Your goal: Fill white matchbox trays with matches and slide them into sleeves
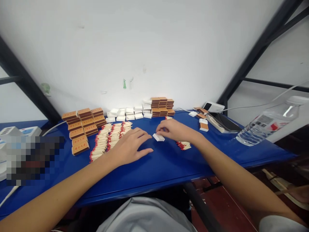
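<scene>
A small white matchbox tray (158,137) lies on the blue table between my hands. My right hand (170,128) has its fingers curled together at the tray's far right edge, pinching it. To the left, my left hand (135,145) is open, thumb and fingers apart, with nothing in it. Rows of red-tipped matches (102,141) lie beyond and left of that hand. A smaller heap of matches (183,145) is partly hidden behind my right hand and forearm.
Stacked brown matchboxes (83,124) stand at the left, with white trays (129,112) and more matchboxes (161,106) along the wall. At the right are a few loose matchboxes (203,125), a phone (227,120) and a tilted water bottle (263,125). Power strips (30,131) sit far left.
</scene>
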Demonstrator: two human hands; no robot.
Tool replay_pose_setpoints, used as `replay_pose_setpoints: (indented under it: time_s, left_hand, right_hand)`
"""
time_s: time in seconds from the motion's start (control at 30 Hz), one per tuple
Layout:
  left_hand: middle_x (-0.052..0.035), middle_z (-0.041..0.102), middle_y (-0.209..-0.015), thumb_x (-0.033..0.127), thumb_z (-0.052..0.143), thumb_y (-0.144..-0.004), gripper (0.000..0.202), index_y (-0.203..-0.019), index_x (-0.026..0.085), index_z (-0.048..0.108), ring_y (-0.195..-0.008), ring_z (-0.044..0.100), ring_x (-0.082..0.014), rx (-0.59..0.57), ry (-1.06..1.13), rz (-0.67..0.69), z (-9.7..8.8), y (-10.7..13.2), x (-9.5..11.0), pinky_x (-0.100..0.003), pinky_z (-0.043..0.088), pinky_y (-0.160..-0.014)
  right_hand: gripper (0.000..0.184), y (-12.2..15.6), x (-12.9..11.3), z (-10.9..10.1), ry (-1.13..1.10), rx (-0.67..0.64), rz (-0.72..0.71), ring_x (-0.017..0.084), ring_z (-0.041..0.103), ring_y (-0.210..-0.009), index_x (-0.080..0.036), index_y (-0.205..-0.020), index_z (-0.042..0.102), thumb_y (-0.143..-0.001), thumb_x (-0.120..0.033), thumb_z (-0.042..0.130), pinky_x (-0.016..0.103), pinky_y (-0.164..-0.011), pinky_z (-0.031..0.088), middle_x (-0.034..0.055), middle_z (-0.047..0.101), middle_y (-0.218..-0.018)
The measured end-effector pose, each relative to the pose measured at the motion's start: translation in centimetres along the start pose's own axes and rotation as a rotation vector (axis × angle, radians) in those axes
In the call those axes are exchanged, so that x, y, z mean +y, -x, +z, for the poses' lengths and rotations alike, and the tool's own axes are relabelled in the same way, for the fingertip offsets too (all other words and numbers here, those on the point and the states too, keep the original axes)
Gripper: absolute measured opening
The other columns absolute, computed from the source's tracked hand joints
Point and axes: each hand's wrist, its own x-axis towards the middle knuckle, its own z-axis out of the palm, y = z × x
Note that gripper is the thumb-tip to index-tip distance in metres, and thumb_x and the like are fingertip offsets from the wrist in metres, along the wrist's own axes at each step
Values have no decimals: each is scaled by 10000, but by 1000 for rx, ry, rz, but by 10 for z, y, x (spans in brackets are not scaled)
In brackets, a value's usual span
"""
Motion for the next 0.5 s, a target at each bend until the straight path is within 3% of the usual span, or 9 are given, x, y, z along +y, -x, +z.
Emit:
replay_pose_setpoints:
  time_s: [0.1,0.2,0.37,0.5]
  left_hand:
    - [-141,661,-1427,470,607,-1076,401,-1389,227,661,-1326,615,-322,-59,19,-20,5,0,8,-513,546,-1100]
    - [-160,588,-1536,483,556,-1094,434,-1437,232,644,-1430,545,-345,-108,39,-36,8,-2,11,-557,520,-1158]
    - [-175,580,-1542,525,523,-1097,459,-1429,237,654,-1455,526,-366,-175,67,-51,14,-8,13,-598,500,-1178]
    - [-167,616,-1489,503,551,-1092,408,-1353,218,682,-1440,536,-351,-176,106,-48,16,-9,13,-575,487,-1188]
  right_hand:
    - [295,31,13,-21,-84,158,108,210,659,-777,-219,-989,811,-1007,-456,635,331,-705,463,63,784,-897]
    - [370,72,27,-34,-88,175,201,200,625,-730,-230,-968,807,-996,-558,639,339,-677,457,56,769,-862]
    - [416,129,40,-21,-157,105,315,196,616,-726,-253,-987,813,-935,-654,714,332,-656,464,46,743,-846]
    - [425,142,38,-4,-195,111,337,193,617,-745,-271,-1014,819,-926,-676,724,334,-671,482,49,731,-912]
